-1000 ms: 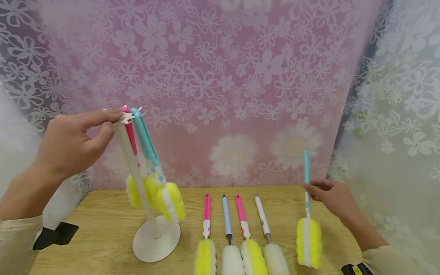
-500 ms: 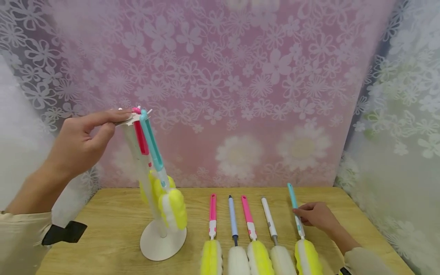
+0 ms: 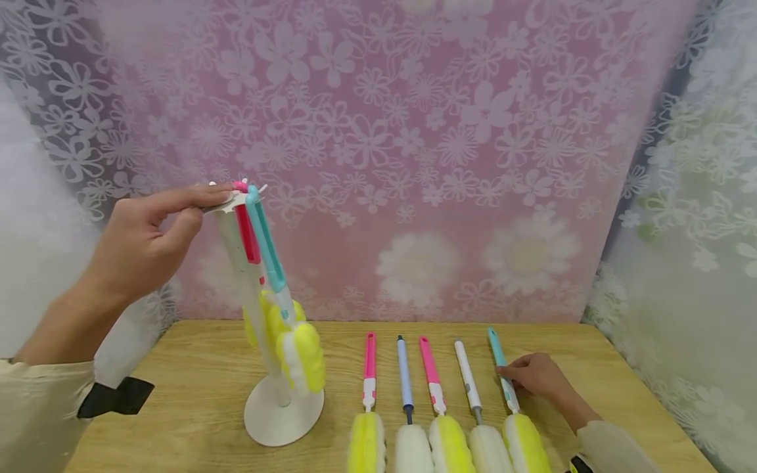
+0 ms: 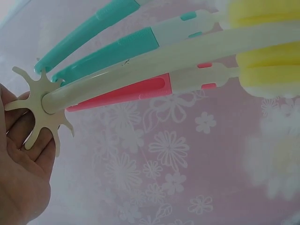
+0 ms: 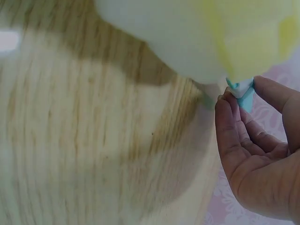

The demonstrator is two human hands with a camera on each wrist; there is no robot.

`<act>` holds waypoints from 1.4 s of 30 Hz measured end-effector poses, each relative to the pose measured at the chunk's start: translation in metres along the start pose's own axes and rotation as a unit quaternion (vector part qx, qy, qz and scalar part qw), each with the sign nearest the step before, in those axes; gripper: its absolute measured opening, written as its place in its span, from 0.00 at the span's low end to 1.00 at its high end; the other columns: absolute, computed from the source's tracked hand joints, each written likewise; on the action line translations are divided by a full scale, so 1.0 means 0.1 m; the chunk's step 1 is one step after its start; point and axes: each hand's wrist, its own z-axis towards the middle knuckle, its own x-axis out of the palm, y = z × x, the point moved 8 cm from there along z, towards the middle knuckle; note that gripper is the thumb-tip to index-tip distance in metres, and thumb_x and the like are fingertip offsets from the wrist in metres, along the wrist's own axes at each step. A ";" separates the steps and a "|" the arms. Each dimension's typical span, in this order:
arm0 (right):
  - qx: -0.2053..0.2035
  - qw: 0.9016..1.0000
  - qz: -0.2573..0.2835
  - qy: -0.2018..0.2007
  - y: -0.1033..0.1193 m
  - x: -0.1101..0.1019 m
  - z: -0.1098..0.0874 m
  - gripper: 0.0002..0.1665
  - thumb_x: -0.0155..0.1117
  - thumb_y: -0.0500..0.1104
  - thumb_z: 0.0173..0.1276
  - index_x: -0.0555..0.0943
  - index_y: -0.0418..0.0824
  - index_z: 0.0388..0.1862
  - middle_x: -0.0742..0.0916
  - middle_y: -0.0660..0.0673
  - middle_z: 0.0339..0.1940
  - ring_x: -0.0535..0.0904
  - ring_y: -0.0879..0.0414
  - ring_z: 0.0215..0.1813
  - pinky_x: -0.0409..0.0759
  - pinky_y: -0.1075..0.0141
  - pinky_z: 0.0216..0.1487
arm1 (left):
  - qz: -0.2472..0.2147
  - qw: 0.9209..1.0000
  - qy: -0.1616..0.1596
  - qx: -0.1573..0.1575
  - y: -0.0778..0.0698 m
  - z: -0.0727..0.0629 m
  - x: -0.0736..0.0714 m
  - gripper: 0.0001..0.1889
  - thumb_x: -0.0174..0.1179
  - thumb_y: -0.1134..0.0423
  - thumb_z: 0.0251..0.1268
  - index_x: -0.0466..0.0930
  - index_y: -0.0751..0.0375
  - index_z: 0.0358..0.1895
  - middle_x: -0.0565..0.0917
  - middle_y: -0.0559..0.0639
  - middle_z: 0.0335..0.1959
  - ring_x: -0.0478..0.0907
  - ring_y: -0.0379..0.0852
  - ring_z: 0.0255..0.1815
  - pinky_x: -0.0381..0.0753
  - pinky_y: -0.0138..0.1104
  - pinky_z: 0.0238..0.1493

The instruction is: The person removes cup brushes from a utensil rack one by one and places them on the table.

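My left hand (image 3: 142, 246) rests its extended fingers on the white, star-shaped hook top (image 4: 40, 101) of a brush stand (image 3: 278, 420). Two teal-handled sponge brushes (image 4: 117, 44) and one pink-handled brush (image 4: 136, 91) hang from the hooks, yellow-and-white heads down. At the right end of a row on the wooden table, my right hand (image 3: 535, 374) pinches the handle of a teal-handled bottle brush (image 3: 497, 348) between thumb and fingers. This brush's sponge head (image 5: 201, 37) fills the top of the right wrist view, close over the table surface.
Left of the held brush lie a white-handled brush (image 3: 467, 374), a pink-handled brush (image 3: 430, 364), a blue-handled brush (image 3: 404, 374) and another pink-handled brush (image 3: 369, 361), handles pointing away. The wooden table (image 3: 195, 394) backs onto a floral curtain (image 3: 414, 164).
My right hand has lowered the teal-handled brush from upright in the air to the table, moving left beside the white-handled brush. My left hand stays on the stand's top.
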 end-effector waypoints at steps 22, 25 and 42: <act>0.002 0.998 0.020 0.059 -0.16 0.00 -0.14 0.31 0.59 0.54 0.68 0.81 0.23 0.43 0.86 0.41 0.34 0.83 0.47 0.38 0.81 0.56 0.39 | 0.190 0.979 0.028 0.062 -0.30 0.07 0.13 0.21 0.44 0.71 0.61 0.84 0.60 0.51 0.84 0.50 0.50 0.60 0.44 0.17 0.55 0.34 0.18; 0.013 0.997 0.040 0.059 -0.16 -0.06 -0.18 0.34 0.56 0.55 0.70 0.78 0.20 0.46 0.86 0.40 0.36 0.83 0.46 0.40 0.82 0.56 0.40 | 0.229 0.972 0.025 0.049 -0.33 0.04 0.16 0.21 0.43 0.70 0.62 0.82 0.60 0.52 0.85 0.54 0.47 0.50 0.42 0.13 0.51 0.35 0.13; -0.148 0.978 0.149 0.008 1.36 -0.18 -0.54 0.29 0.55 0.54 0.71 0.76 0.30 0.54 0.84 0.42 0.39 0.83 0.51 0.42 0.81 0.63 0.44 | 0.258 0.959 -0.105 0.048 -0.43 -0.06 0.20 0.17 0.49 0.56 0.66 0.86 0.62 0.42 0.86 0.55 0.43 0.81 0.61 0.37 0.76 0.50 0.36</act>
